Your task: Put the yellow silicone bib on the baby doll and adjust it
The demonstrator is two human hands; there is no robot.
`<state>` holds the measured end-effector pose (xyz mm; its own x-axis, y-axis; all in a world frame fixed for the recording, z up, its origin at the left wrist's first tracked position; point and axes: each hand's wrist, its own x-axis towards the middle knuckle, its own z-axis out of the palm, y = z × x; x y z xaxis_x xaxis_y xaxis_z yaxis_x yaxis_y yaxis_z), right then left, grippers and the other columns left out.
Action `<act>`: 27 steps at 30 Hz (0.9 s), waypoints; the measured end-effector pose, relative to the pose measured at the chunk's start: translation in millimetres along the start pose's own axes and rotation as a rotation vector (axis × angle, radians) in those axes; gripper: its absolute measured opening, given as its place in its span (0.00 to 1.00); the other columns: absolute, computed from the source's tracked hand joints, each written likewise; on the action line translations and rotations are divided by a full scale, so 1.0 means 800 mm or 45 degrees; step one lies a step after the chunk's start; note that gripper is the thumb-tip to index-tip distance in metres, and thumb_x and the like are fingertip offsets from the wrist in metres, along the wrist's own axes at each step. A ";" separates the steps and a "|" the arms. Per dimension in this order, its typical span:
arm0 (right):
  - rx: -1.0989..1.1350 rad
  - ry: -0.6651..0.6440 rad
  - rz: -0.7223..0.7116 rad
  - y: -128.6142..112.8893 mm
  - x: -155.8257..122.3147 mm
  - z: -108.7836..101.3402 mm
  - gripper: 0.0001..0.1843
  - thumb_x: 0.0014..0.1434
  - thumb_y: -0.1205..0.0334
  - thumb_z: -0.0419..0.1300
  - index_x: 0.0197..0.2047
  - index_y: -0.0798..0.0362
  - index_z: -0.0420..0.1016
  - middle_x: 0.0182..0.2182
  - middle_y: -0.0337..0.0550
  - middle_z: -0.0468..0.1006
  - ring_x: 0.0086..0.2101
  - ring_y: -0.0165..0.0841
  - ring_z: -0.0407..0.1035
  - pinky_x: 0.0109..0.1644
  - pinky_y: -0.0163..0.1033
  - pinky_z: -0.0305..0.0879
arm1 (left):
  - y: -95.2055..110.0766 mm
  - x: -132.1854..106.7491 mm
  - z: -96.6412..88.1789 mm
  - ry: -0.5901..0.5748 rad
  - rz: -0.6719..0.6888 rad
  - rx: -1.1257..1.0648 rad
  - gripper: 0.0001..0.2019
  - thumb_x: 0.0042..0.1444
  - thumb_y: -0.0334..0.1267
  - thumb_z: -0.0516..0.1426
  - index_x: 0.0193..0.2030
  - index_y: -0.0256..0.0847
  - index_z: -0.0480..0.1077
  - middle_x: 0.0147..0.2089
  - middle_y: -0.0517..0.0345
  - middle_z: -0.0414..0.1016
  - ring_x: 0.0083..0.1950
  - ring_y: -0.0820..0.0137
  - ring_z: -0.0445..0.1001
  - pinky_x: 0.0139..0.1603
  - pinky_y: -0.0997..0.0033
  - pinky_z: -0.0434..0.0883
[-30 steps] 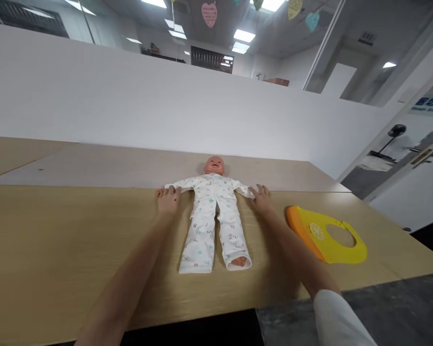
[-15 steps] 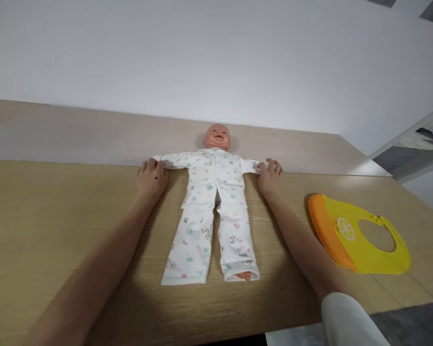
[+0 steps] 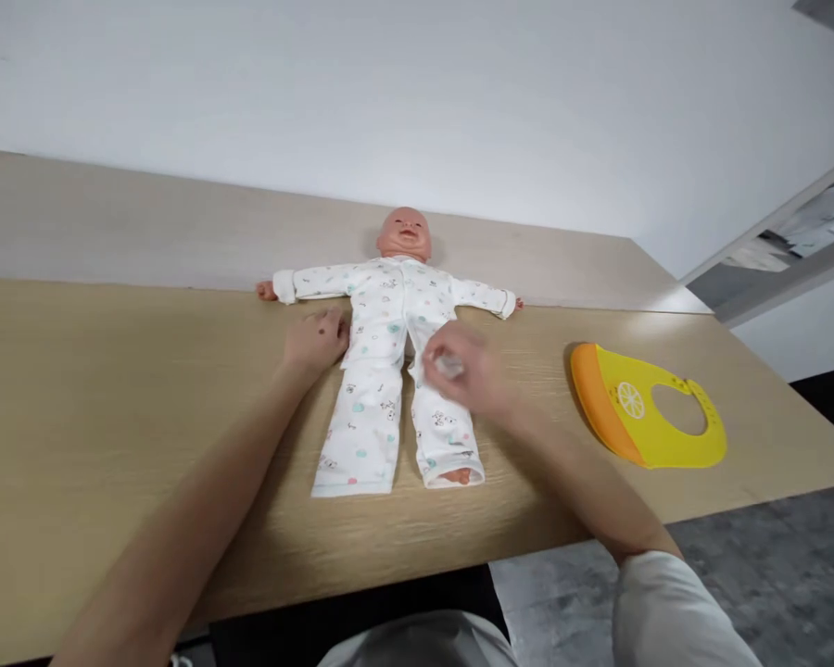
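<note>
A baby doll (image 3: 406,232) lies on its back on the table, arms spread, in a white patterned top (image 3: 379,320) and matching trousers (image 3: 358,440). Both doll hands stick out of turned-back cuffs. One foot shows inside the trouser leg on the right; the other leg's opening hides its foot. My left hand (image 3: 318,341) rests against the left edge of the top, fingers curled, tips out of sight. Over the doll's hip and upper trouser leg, my right hand (image 3: 469,366) is blurred by motion, thumb and forefinger curved toward each other.
A yellow bib (image 3: 660,440) with an orange pocket lies to the right on the wooden table (image 3: 111,417). Behind the doll, a paler board (image 3: 181,227) runs along the white wall (image 3: 389,93). The table's front edge and grey floor (image 3: 771,565) are close by.
Both hands have left the doll's sleeve ends, uncovering its hands. My left hand came down to the top's side; my right swung inward over the hip. The camera view has shifted.
</note>
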<state>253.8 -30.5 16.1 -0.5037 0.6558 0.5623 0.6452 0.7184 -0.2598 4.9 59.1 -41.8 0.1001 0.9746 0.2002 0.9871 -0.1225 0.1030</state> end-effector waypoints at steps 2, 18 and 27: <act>-0.082 -0.221 -0.248 -0.069 -0.005 -0.001 0.13 0.65 0.51 0.52 0.38 0.51 0.69 0.31 0.36 0.74 0.29 0.28 0.67 0.30 0.34 0.57 | -0.001 -0.001 0.001 -0.007 0.009 -0.019 0.15 0.63 0.38 0.48 0.45 0.36 0.73 0.44 0.41 0.79 0.46 0.52 0.77 0.42 0.61 0.66; -0.616 -0.103 -0.321 -0.118 -0.037 0.040 0.12 0.60 0.74 0.52 0.46 0.55 0.70 0.34 0.46 0.73 0.32 0.33 0.64 0.27 0.37 0.55 | 0.000 -0.009 0.003 0.026 0.075 -0.108 0.15 0.65 0.35 0.48 0.49 0.32 0.72 0.48 0.41 0.79 0.48 0.57 0.77 0.43 0.63 0.64; -0.426 -0.219 -0.203 -0.102 -0.021 0.009 0.08 0.63 0.66 0.56 0.46 0.56 0.70 0.40 0.43 0.75 0.36 0.29 0.68 0.29 0.33 0.57 | 0.001 -0.011 0.005 0.066 0.081 -0.154 0.17 0.67 0.39 0.46 0.55 0.38 0.71 0.51 0.46 0.78 0.48 0.62 0.74 0.45 0.62 0.64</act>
<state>205.2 -98.2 22.2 -0.6827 0.5921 0.4282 0.6884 0.7177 0.1053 5.0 51.5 -47.8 0.1522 0.9536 0.2599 0.9564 -0.2084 0.2047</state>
